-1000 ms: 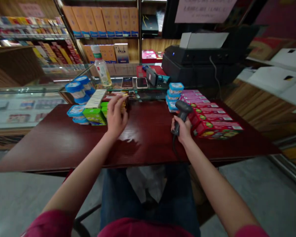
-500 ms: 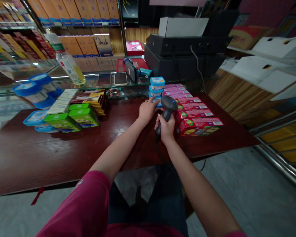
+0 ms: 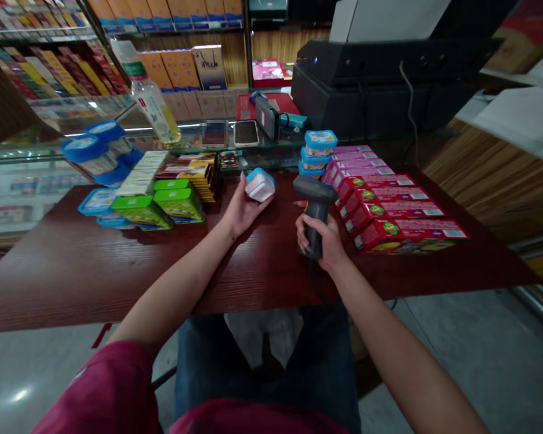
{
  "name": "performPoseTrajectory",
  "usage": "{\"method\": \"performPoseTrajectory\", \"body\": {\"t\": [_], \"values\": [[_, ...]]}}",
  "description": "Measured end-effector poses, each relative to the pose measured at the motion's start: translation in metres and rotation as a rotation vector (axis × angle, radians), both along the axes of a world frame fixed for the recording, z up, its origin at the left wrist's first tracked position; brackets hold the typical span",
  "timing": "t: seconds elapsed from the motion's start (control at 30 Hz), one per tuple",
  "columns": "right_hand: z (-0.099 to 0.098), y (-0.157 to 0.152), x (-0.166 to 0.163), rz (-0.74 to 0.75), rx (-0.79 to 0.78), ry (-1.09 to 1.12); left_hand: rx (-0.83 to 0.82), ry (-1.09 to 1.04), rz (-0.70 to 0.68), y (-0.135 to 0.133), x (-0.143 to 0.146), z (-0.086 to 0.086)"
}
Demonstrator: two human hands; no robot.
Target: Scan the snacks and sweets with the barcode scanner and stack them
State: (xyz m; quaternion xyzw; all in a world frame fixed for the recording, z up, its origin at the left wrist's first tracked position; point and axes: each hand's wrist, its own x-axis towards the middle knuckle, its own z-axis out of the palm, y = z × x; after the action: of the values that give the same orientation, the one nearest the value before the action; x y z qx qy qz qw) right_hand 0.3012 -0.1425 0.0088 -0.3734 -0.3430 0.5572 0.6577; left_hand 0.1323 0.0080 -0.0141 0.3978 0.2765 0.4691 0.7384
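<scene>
My left hand [image 3: 243, 211] grips a small plastic tub [image 3: 260, 185] with a blue lid, tilted so that its pale underside shows. Wrapped round the handle of a dark grey barcode scanner [image 3: 315, 208] is my right hand [image 3: 321, 236]; the scanner's head is level with the tub and a little apart from it, to the right. Behind the scanner stands a stack of blue-lidded tubs [image 3: 319, 150]. Red boxes [image 3: 402, 211] and pink boxes [image 3: 355, 161] lie in a row beside that stack, right of my right hand.
Green packs [image 3: 178, 205], brown-yellow packets [image 3: 201, 175], and round blue-lidded tubs [image 3: 90, 154] crowd the left of the brown table [image 3: 131, 277]. A bottle [image 3: 154, 108] and a phone [image 3: 245, 134] rest on the glass counter behind. Black equipment [image 3: 366, 102] stands at the back right.
My left hand has come away leftward from the tub stack with one tub in its grip. The scanner is now more upright in my right hand. The view has shifted somewhat.
</scene>
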Motion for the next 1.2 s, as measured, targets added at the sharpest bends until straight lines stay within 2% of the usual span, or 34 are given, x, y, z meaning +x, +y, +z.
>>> {"method": "performPoseTrajectory", "body": {"t": [0.17, 0.47, 0.67, 0.97, 1.1, 1.2], "values": [[-0.003, -0.002, -0.002, 0.104, -0.017, -0.018, 0.000, -0.021, -0.001, 0.001, -0.008, 0.004], [0.000, -0.010, -0.009, 0.225, -0.016, -0.067, -0.073, -0.100, 0.110, 0.007, -0.002, -0.006], [-0.001, -0.009, -0.013, 0.216, -0.015, -0.093, -0.113, -0.088, 0.132, 0.009, -0.001, -0.008], [0.000, -0.010, -0.013, 0.226, -0.001, -0.090, -0.131, -0.117, 0.178, -0.003, 0.006, 0.006], [-0.001, -0.010, -0.012, 0.189, 0.014, -0.084, -0.116, -0.081, 0.160, -0.007, 0.004, 0.008], [-0.003, -0.009, -0.008, 0.133, 0.003, -0.062, -0.130, -0.126, 0.093, -0.016, 0.000, 0.015]]}}
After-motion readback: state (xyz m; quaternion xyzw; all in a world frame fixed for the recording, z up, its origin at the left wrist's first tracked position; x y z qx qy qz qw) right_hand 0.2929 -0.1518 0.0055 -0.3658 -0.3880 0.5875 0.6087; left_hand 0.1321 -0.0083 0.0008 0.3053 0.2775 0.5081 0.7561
